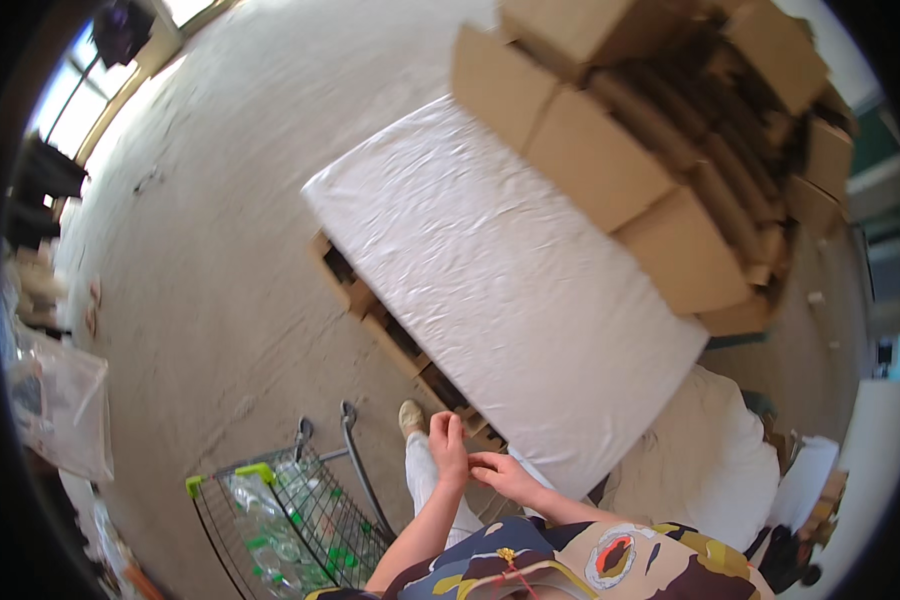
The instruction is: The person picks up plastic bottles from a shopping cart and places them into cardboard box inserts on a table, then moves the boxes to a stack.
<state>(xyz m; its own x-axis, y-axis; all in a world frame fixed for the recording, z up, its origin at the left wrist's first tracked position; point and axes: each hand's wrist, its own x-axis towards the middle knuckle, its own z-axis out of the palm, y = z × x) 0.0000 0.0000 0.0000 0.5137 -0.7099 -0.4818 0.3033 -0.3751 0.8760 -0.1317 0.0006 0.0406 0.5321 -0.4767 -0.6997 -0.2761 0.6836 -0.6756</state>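
In front of my body my two hands are close together. My left hand [448, 447] is raised with its fingers curled in; whether anything small is inside cannot be seen. Beside its wrist, my right hand [502, 476] has its fingers bent and drawn together toward the left hand, their tips partly hidden. Just beyond both hands lies a large flat slab with a wrinkled white cover [510, 290], like a mattress, resting on cardboard boxes [395, 340]. Neither hand appears to touch it.
At my left stands a wire shopping cart [315, 505] with clear plastic bottles [270, 530]. Flattened and open cardboard boxes [610, 160] are piled at the far right. A pale cloth-covered bulk [705, 450] sits at right. A translucent plastic bag [65, 395] is at the left edge.
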